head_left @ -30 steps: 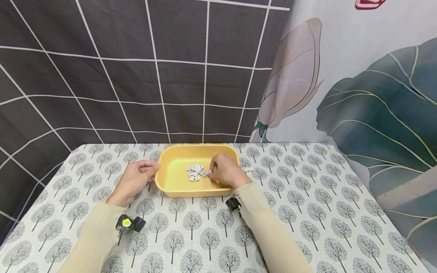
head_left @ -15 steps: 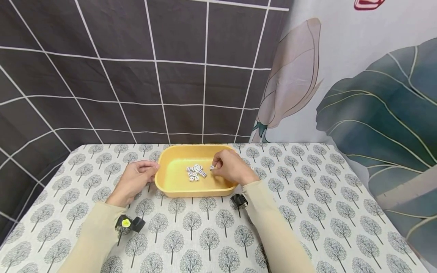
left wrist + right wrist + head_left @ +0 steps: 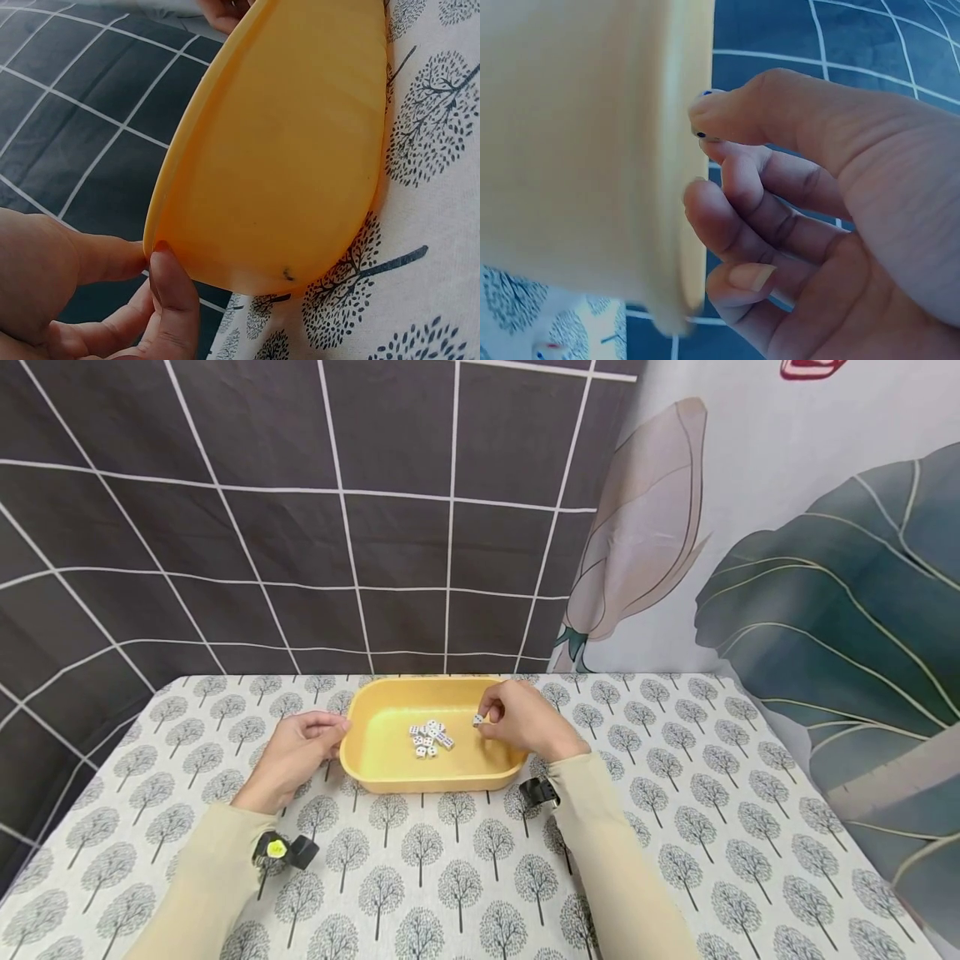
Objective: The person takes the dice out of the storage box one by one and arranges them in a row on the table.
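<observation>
A yellow plastic basin (image 3: 390, 781) with rounded corners stands on the cloth, and a cluster of white dice (image 3: 429, 737) lies on its floor. My left hand (image 3: 300, 752) pinches the basin's left rim between thumb and fingers; the left wrist view shows the thumb (image 3: 174, 281) against the wall. Over the basin's right part, my right hand (image 3: 528, 720) holds one white die (image 3: 477, 720) between thumb and fingertips. In the right wrist view that die (image 3: 705, 136) is mostly covered by the thumb, while the other fingers curl loosely below.
A white cloth (image 3: 420, 860) printed with trees covers the table. Behind it hangs a dark curtain (image 3: 397, 543) with white grid lines, and a floral curtain (image 3: 810, 610) is at the right. One more die (image 3: 549, 350) shows beyond the basin in the right wrist view.
My right hand has lifted a die from near the cluster and moved right and away with it, toward the basin's right rim. My left hand and the basin have stayed in place.
</observation>
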A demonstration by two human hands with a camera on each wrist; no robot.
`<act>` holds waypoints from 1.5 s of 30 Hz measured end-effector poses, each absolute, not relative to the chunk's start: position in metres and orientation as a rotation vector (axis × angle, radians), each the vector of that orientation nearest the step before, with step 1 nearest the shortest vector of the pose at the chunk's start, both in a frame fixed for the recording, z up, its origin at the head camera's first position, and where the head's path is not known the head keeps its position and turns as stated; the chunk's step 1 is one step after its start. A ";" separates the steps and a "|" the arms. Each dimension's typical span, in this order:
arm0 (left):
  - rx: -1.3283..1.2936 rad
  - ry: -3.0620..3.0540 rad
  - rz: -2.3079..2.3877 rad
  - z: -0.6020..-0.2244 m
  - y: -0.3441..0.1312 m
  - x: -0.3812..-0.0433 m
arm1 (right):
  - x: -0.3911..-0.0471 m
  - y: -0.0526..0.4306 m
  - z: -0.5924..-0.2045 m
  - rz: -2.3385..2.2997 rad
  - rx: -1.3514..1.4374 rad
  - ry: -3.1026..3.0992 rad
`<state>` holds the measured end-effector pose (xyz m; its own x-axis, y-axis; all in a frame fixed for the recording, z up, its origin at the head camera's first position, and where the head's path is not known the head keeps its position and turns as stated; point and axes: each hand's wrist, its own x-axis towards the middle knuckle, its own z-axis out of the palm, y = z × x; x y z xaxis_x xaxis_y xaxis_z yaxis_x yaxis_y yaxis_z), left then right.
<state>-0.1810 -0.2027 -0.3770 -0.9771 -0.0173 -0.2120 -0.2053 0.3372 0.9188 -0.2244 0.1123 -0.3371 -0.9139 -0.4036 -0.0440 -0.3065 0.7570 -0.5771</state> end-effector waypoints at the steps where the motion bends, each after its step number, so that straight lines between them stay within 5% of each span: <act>1: -0.205 2.429 1.708 -0.377 -0.203 -0.181 | -0.224 0.114 -0.336 -0.872 -0.569 2.789; 45: -0.211 2.399 1.712 -0.375 -0.204 -0.180 | -0.231 0.191 -0.329 -0.928 -0.327 2.828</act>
<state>-0.1800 -0.2037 -0.3749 -0.9725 -0.0072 -0.2327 -0.2224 0.3241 0.9195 -0.2313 0.1913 -0.3286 -0.9654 -0.2507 -0.0711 -0.1598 0.7850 -0.5985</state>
